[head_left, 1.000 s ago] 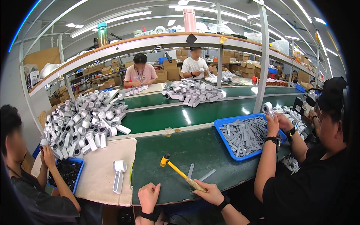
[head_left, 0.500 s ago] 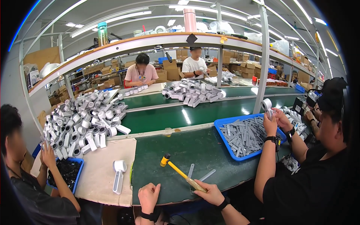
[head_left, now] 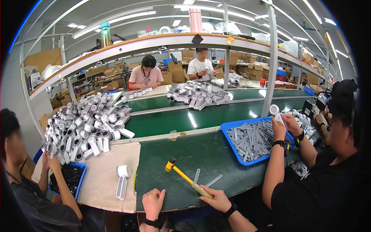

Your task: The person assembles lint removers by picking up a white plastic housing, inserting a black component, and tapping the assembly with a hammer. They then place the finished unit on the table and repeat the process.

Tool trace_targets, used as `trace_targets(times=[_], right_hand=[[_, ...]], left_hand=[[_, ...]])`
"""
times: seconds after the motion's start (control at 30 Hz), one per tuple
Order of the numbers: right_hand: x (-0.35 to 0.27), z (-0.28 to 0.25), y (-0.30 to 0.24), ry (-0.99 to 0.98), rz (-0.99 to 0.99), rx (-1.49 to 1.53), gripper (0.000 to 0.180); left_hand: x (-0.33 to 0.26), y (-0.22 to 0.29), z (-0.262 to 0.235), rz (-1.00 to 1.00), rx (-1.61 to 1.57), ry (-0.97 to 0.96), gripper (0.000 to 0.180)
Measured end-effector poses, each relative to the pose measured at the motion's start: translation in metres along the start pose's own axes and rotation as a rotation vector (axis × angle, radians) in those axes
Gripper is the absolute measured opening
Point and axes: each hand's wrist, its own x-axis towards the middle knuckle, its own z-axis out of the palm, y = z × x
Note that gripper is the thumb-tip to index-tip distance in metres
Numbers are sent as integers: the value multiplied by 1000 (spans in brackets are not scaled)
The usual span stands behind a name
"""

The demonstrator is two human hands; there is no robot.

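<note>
While the hammer (head_left: 183,176) slants over the green mat (head_left: 162,152), our right hand (head_left: 217,200) holding its handle (head_left: 200,190), our left hand (head_left: 153,202) curls loosely at the near edge. We see two grey strips (head_left: 214,180) by the handle and, further left, a white device (head_left: 122,183) on cardboard (head_left: 98,187).

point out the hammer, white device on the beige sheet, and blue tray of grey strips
Hammer (head_left: 183,175), head view: on its yellow handle.
White device (head_left: 121,186), head view: on its handle.
Blue tray (head_left: 253,162), head view: on its near wall.
</note>
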Motion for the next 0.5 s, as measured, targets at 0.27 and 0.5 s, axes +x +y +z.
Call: trace_targets(times=[0.27, 0.5], right_hand=[[0, 0, -3, -3, 10, 11, 54], [0, 0, -1, 0, -8, -11, 54]], left_hand=[[-1, 0, 0, 2, 2, 5, 35], [0, 1, -1, -4, -14, 7, 34]])
